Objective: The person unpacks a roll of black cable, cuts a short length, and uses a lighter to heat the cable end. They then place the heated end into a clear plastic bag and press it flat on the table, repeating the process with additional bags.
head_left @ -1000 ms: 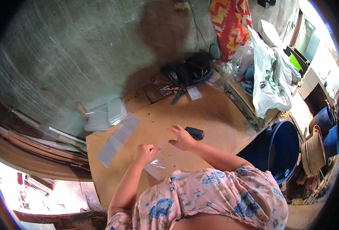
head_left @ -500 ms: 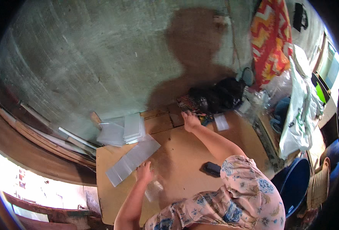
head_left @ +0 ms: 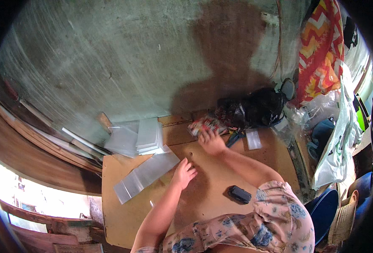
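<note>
My right hand (head_left: 212,142) is at the back of the tabletop, its fingers closed on the near edge of a crinkled red, white and dark plastic packet (head_left: 204,125). Part of the packet is blurred. My left hand (head_left: 184,173) hovers over the middle of the board with fingers apart and nothing in it. Beside it, to the left, lies a long strip of clear plastic sleeves (head_left: 146,175). Behind that strip sits a stack of clear plastic sheets (head_left: 148,137). Pliers with dark blue handles (head_left: 236,138) lie just right of my right hand.
A black plastic bag (head_left: 258,109) rests against the wall, with a small clear packet (head_left: 253,139) in front. A black oblong case (head_left: 239,194) lies near my right elbow. Plastic bags (head_left: 336,143) hang at the right above a blue barrel (head_left: 322,215). A brown tabletop (head_left: 212,177) carries the work.
My left hand has lifted off the board and moved right, toward my right hand. The colourful packet has shifted left and nearer under my right hand. The view has turned slightly.
</note>
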Tool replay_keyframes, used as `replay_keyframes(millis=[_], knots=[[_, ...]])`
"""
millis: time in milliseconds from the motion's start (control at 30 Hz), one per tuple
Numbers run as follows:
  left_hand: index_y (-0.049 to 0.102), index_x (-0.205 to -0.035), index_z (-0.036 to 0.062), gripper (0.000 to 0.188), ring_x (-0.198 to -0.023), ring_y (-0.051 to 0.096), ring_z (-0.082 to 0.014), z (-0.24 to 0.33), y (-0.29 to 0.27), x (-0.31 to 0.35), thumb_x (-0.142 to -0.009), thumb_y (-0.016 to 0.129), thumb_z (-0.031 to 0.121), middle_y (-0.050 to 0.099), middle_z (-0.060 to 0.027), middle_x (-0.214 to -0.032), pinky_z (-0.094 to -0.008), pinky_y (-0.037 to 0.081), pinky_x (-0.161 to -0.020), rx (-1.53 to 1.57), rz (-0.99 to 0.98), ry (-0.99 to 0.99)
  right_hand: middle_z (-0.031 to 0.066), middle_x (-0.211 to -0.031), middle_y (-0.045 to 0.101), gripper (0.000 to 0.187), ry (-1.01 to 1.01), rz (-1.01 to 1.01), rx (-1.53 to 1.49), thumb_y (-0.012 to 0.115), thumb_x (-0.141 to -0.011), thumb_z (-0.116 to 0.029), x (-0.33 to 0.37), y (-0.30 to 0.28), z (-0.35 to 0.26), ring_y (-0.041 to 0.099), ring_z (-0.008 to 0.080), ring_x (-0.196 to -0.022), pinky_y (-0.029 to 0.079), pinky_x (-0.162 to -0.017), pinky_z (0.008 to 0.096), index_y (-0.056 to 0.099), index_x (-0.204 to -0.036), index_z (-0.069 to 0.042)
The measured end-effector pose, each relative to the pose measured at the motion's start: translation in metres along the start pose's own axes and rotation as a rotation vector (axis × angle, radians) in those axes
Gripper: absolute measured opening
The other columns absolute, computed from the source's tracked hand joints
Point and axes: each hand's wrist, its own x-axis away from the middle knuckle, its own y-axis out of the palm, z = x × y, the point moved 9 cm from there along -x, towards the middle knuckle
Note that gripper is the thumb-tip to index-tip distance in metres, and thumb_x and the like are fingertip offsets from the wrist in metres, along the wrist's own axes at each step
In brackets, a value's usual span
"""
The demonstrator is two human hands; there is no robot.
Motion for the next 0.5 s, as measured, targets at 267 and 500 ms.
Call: replay_keyframes(millis=[267, 500], knots=[[0.034, -0.126, 0.0061, 0.048, -0.103, 0.052, -0.0236, -0.02, -0.007, -0.002, -0.085, 0.05, 0.027, 0.05, -0.01, -0.116, -0.0356, 0.045, -0.085, 0.175, -0.303, 0.056, 0.0139, -0.116, 0.049, 0.037, -0.242, 0.137, -0.626, 0.056, -0.073, -0.018, 0.076, -0.127, -0.083, 0.045, 0.0326, -0.11, 0.036, -0.091, 0.0478, 0.054, -0.108, -0.008], [0.032, -0.129, 0.0067, 0.065, -0.113, 0.045, -0.0307, -0.012, -0.038, 0.052, -0.077, 0.057, 0.035, 0.044, -0.0128, -0.125, -0.047, 0.037, -0.094, 0.231, -0.516, 0.003, 0.0139, -0.1, 0.058, 0.038, 0.186, 0.222, -1.006, 0.068, -0.068, -0.018, 0.073, -0.208, -0.013, 0.056, 0.0273, -0.088, 0.046, -0.074, 0.0365, 0.058, -0.103, -0.004]])
